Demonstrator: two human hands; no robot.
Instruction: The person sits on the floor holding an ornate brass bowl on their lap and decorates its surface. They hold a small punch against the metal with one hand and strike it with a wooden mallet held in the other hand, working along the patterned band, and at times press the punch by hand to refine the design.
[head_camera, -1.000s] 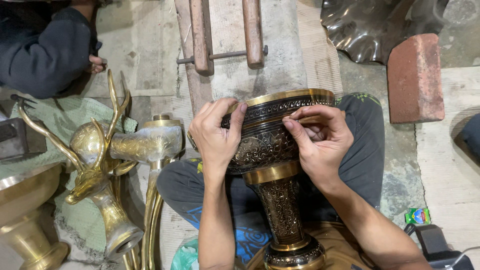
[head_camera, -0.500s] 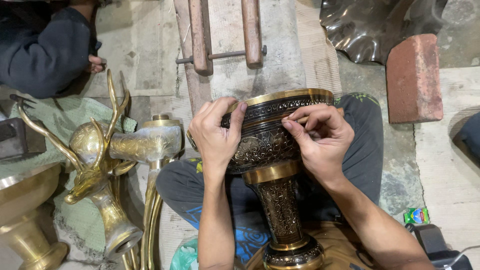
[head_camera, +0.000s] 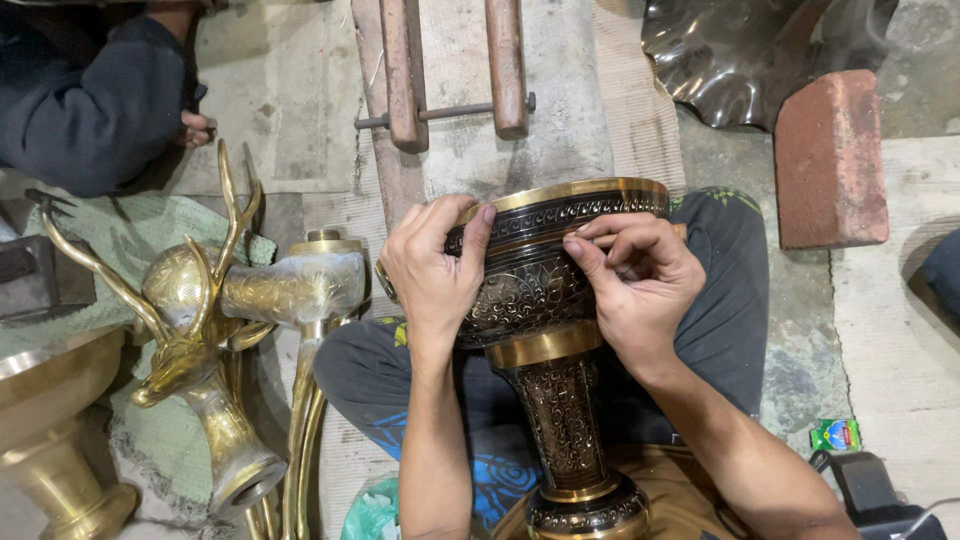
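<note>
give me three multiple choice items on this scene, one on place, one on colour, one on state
1. Where does the brass deer head with antlers lie, seen from the camera?
A. left of the vase
B. right of the vase
C. inside the vase

2. What colour is the rectangular brick?
A. blue
B. reddish
C. white

3. How is the dark engraved brass pedestal vase held?
A. left hand only
B. untouched
C. both hands on its bowl

Answers: 1 A, it lies on green cloth at left. 2 B, its face is dull red. 3 C, the left hand and right hand both grip the bowl.
</note>
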